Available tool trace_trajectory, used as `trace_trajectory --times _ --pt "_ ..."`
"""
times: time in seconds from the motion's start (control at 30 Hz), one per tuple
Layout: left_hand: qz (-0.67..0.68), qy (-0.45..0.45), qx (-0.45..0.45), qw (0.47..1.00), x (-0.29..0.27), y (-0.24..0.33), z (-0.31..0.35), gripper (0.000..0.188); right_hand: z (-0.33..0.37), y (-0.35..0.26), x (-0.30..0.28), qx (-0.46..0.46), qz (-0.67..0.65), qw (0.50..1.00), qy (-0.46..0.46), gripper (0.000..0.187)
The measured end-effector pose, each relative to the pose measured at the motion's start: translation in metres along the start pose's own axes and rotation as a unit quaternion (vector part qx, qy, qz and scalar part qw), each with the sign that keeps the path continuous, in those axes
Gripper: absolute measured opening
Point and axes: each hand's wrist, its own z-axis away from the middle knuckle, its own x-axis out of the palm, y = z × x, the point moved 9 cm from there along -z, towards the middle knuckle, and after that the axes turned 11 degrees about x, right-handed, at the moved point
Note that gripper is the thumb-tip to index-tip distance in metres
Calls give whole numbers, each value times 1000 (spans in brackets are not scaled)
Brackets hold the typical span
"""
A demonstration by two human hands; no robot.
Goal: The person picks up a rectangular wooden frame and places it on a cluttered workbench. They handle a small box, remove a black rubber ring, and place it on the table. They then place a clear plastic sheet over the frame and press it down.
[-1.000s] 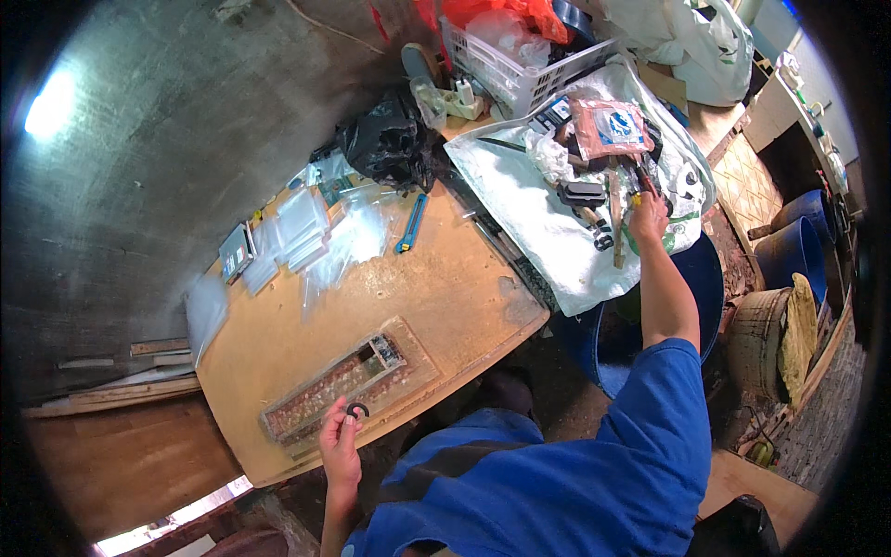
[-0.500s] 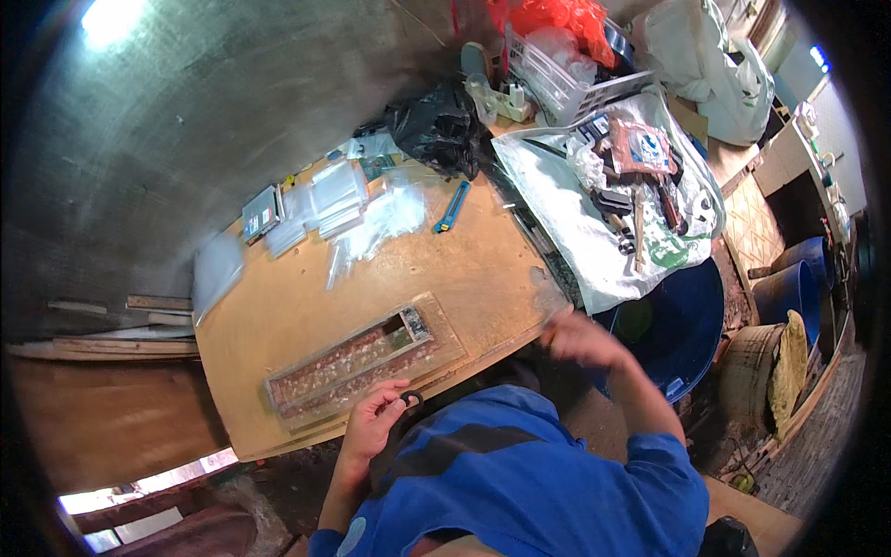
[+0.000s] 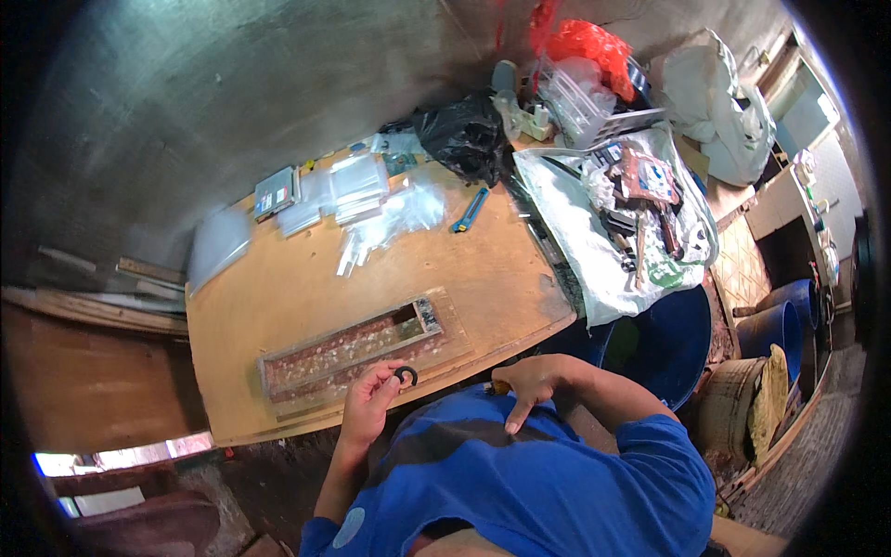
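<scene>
My left hand (image 3: 373,401) pinches a small black ring (image 3: 407,375), which has a gap in it and so looks like a C, just off the table's front edge. In front of my shirt is my right hand (image 3: 531,382). Its fingers curl around a small yellowish-brown piece (image 3: 502,385), mostly hidden, whose kind I cannot make out; one digit points down. Beyond my left hand, a long shallow wooden frame (image 3: 348,348) lies on the wooden table (image 3: 483,278), with a rectangular opening toward its right end.
Farther back lie a blue utility knife (image 3: 471,210), clear plastic bags (image 3: 357,190), a flat grey box (image 3: 276,193) and a black plastic bag (image 3: 461,137). At right, a white sack (image 3: 566,251) carries assorted tools, above a large blue barrel (image 3: 664,343). A white crate (image 3: 575,107) stands behind.
My right hand has come from beside the table's right corner, leftward and down to my shirt front. My left hand still holds the black ring. The view has shifted slightly.
</scene>
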Motion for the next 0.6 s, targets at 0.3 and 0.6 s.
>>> trace_trajectory --times 0.3,0.6 --pt "18 70 68 995 -8 19 -2 18 -7 14 -57 41 -57 970 231 59" --pt "47 85 80 992 1 33 -1 12 -29 -45 -41 -175 -456 865 117 27"
